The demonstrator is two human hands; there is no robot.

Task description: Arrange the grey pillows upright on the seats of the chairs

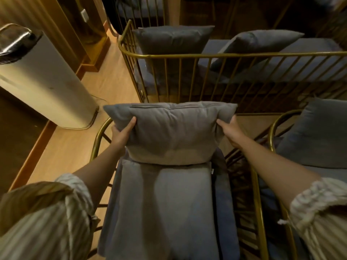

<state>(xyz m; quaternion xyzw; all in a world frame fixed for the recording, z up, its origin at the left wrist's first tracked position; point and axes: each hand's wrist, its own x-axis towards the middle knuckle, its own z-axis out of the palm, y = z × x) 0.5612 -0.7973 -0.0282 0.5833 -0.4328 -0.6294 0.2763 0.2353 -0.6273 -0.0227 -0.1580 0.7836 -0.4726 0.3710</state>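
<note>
A grey pillow (pixel 170 132) stands upright at the back of the nearest chair's grey seat cushion (pixel 165 207). My left hand (pixel 123 133) grips its left edge and my right hand (pixel 230 131) grips its right edge. The chair has a gold wire frame (pixel 97 139). Beyond it, a wider gold-framed seat (pixel 187 55) holds a grey pillow (pixel 172 39) standing upright on the left and another grey pillow (pixel 257 45) leaning on the right. On the chair at the right a further grey pillow (pixel 317 134) leans upright.
A tall white bin (pixel 47 85) with a black liner stands on the wooden floor at the left. A wooden wall base runs along the left. More gold-framed chairs stand in the dark background.
</note>
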